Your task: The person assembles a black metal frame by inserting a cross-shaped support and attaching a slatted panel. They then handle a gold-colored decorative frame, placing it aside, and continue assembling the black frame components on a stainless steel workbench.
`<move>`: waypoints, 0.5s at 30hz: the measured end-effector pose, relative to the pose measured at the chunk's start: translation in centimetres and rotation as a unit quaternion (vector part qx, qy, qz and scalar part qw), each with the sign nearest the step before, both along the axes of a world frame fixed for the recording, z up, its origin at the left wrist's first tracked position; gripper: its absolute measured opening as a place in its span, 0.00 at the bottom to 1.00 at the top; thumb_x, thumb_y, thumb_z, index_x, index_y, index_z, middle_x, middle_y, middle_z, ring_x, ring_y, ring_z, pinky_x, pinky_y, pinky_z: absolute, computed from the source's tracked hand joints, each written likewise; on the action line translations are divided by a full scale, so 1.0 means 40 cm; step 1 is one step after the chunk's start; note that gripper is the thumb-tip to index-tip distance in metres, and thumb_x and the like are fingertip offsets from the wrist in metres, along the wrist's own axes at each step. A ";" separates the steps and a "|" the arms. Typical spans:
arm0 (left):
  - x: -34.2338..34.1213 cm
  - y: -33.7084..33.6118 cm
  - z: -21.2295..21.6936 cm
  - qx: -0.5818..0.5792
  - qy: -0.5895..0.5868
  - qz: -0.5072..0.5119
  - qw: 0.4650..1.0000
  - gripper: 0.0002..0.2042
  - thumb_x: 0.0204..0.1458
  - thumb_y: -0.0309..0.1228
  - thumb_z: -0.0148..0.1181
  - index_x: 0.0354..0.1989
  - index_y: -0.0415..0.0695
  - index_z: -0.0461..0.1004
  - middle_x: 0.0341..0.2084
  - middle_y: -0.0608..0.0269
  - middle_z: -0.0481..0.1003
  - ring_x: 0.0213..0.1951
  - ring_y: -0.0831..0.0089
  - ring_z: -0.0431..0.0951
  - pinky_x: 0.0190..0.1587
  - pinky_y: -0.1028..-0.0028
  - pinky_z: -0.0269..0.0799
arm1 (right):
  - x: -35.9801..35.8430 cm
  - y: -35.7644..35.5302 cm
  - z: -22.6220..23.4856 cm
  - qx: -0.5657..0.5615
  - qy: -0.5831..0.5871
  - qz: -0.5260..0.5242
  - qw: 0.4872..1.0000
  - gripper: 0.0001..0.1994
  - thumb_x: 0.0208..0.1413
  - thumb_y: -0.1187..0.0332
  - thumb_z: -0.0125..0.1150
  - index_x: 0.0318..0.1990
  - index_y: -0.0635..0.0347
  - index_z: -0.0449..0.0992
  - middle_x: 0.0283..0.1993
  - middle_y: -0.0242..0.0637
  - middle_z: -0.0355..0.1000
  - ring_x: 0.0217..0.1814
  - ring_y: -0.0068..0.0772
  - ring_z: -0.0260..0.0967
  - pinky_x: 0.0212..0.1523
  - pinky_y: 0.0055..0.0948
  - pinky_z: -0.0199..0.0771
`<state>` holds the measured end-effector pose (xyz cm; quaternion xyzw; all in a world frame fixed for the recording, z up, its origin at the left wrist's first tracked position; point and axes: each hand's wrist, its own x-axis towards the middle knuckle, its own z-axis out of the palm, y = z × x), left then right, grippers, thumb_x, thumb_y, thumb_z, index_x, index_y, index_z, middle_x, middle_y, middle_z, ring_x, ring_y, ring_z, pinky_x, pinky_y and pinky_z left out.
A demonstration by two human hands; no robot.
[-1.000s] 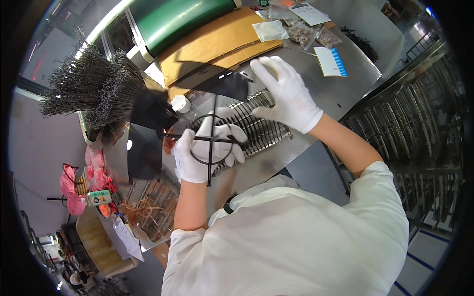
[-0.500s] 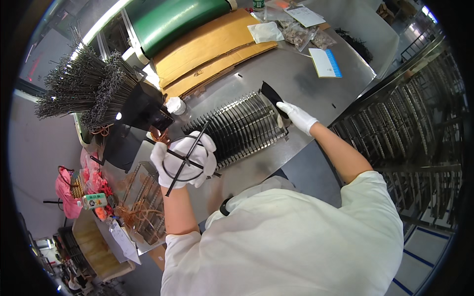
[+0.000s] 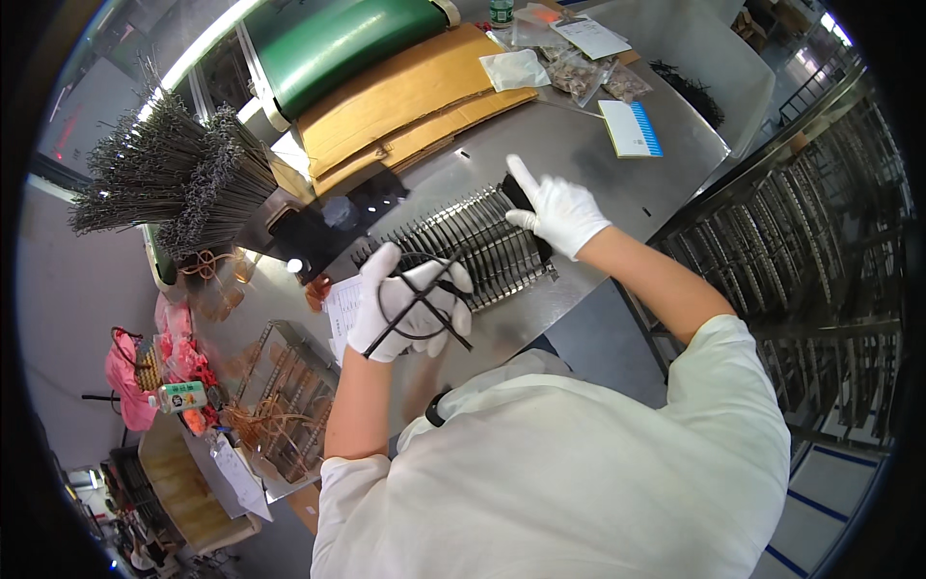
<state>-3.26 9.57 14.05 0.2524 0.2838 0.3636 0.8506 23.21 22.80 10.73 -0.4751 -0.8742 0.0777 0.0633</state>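
My left hand (image 3: 410, 307), in a white glove, has its fingers curled around a black ring with crossed bars (image 3: 422, 294). It is held just above the near left end of a metal rack (image 3: 526, 282). A row of thin, curved black pieces (image 3: 453, 227) stands in this rack. Over the rack's right end, my gloved right hand (image 3: 567, 214) has its index finger stretched out and its thumb spread apart. Thumb and index finger lie over a black end plate (image 3: 516, 193); whether they press on it I cannot tell.
A bundle of black wires (image 3: 174, 174) stands at left, beside a dark, shiny box-like piece (image 3: 338, 217). Flat cardboard (image 3: 405, 96) and a green roller belt (image 3: 347, 43) lie behind. A notepad (image 3: 632, 128) and bagged parts (image 3: 579, 75) sit far right; slatted racks (image 3: 791, 232) stand beyond the table.
My left hand has moved right with the black ring. My right hand has loosened from the plate and shifted over it. The dark box-like piece has slid right, uncovering a printed sheet.
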 end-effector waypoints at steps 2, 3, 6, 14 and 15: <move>0.024 0.008 0.008 -0.065 0.043 -0.054 0.995 0.48 0.56 0.72 0.27 0.47 0.30 0.71 0.27 0.38 0.78 0.11 0.62 0.69 0.09 0.73 0.58 | -0.015 0.008 0.081 0.157 0.070 0.135 0.976 0.45 0.56 0.49 0.66 0.77 0.54 0.51 0.52 0.51 0.72 0.54 0.55 0.72 0.54 0.43 0.74; 0.026 0.015 -0.011 -0.134 0.013 -0.071 0.988 0.48 0.56 0.72 0.30 0.47 0.28 0.72 0.29 0.36 0.77 0.11 0.59 0.69 0.09 0.69 0.61 | -0.038 0.006 0.155 0.197 0.104 0.219 0.950 0.46 0.53 0.52 0.69 0.76 0.53 0.53 0.55 0.49 0.70 0.56 0.54 0.70 0.54 0.43 0.74; 0.014 0.031 -0.080 0.111 0.230 -0.107 0.961 0.25 0.60 0.48 0.52 0.48 0.33 0.77 0.37 0.51 0.80 0.32 0.64 0.79 0.34 0.72 0.75 | -0.076 -0.074 0.166 -0.025 0.219 0.269 0.938 0.39 0.52 0.60 0.67 0.74 0.50 0.62 0.46 0.54 0.76 0.48 0.54 0.76 0.54 0.42 0.76; -0.154 -0.059 0.014 0.144 0.240 0.222 0.934 0.24 0.54 0.49 0.60 0.50 0.41 0.74 0.41 0.49 0.78 0.35 0.58 0.77 0.38 0.63 0.75 | 0.073 0.002 0.096 -0.471 0.422 -0.123 0.764 0.23 0.69 0.48 0.48 0.31 0.57 0.72 0.22 0.37 0.74 0.15 0.25 0.69 0.20 0.23 0.71; -0.157 -0.062 0.056 0.169 0.116 0.430 0.879 0.27 0.53 0.53 0.59 0.52 0.42 0.72 0.41 0.49 0.77 0.33 0.56 0.76 0.37 0.61 0.75 | 0.099 0.015 0.040 -0.520 0.414 -0.159 0.730 0.25 0.69 0.44 0.48 0.34 0.58 0.74 0.24 0.39 0.76 0.18 0.25 0.71 0.23 0.24 0.72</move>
